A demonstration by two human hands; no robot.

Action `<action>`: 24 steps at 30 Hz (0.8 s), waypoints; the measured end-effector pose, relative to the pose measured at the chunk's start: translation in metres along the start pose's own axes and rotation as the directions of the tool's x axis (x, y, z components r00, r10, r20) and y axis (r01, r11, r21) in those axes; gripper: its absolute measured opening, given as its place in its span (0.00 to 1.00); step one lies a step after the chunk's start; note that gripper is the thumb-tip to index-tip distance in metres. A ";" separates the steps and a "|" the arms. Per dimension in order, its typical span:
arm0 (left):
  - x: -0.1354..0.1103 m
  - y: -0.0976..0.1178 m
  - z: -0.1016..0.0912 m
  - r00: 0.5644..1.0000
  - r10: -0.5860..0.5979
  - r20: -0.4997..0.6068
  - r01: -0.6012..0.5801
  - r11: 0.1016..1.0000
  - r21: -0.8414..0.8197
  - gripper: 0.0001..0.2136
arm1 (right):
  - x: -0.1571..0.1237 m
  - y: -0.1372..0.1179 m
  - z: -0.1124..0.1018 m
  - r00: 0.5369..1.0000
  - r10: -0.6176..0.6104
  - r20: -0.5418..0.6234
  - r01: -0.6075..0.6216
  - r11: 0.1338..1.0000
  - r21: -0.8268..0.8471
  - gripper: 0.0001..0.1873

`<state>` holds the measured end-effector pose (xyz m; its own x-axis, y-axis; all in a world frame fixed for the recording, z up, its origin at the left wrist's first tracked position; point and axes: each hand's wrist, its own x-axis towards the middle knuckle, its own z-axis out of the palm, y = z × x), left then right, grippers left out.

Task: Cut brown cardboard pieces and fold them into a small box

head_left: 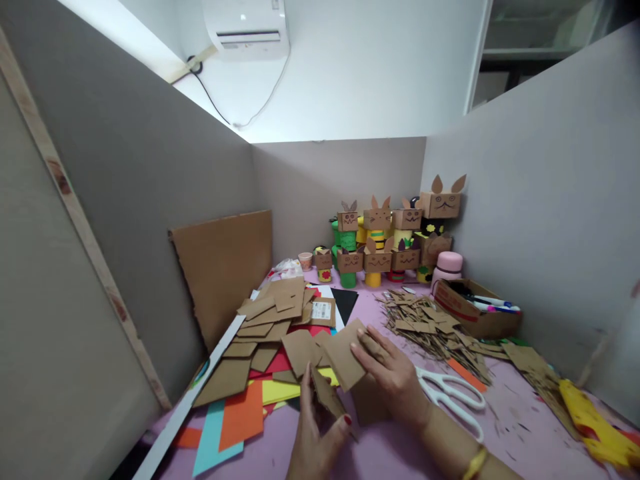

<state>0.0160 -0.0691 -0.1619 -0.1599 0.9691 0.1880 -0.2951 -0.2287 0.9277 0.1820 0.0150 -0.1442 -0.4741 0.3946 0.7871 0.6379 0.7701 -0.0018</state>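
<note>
Near the front middle of the table, my left hand is closed on a brown cardboard piece, tilted nearly edge-on between thumb and fingers. My right hand grips a squarish cardboard piece, and a smaller folded strip shows by its fingers. Just left of that lies another cardboard square on the pile. Beneath my right hand a darker piece is on the table. White-handled scissors lie beside my right wrist; their blades are hidden.
Cardboard sheets and coloured paper are piled on the left, beside a long white ruler. Cardboard scraps and a pen box are on the right. Several cardboard animal figures stand at the back, between grey partitions.
</note>
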 end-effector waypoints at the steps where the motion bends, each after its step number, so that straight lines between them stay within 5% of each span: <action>1: -0.001 0.002 0.001 1.000 -0.008 0.005 0.008 1.000 -0.003 0.52 | -0.008 0.001 -0.008 0.999 -0.038 -0.036 0.038 0.999 0.001 0.23; 5: -0.003 0.008 0.004 1.000 -0.021 -0.006 0.021 1.000 0.007 0.52 | -0.029 -0.003 -0.030 0.984 -0.116 -0.137 0.117 0.993 -0.001 0.26; 9: -0.003 0.006 0.004 1.000 -0.002 -0.010 0.003 1.000 0.016 0.51 | -0.032 -0.005 -0.032 0.990 -0.044 -0.134 0.050 0.998 0.043 0.29; 14: -0.002 0.004 0.005 0.999 -0.038 -0.022 0.039 0.999 0.028 0.54 | -0.001 -0.002 -0.014 0.970 0.236 0.055 -0.238 0.970 0.047 0.30; 19: -0.004 0.013 0.002 1.000 -0.027 0.009 0.026 0.997 0.073 0.52 | 0.017 -0.011 -0.011 0.860 0.353 0.369 -0.398 0.916 0.051 0.29; 22: -0.006 0.015 -0.002 0.993 -0.035 0.113 0.028 0.997 0.067 0.48 | 0.004 -0.015 -0.021 0.788 0.311 0.531 -0.422 0.902 0.097 0.52; 24: -0.006 0.013 -0.005 0.984 -0.052 0.171 0.046 0.998 0.038 0.46 | -0.005 -0.017 -0.027 0.736 0.289 0.612 -0.451 0.884 0.124 0.59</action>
<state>0.0085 -0.0780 -0.1522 0.0193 0.9812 0.1922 -0.2659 -0.1802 0.9470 0.1902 -0.0133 -0.1311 -0.5357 0.8201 0.2011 0.7024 0.5650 -0.4330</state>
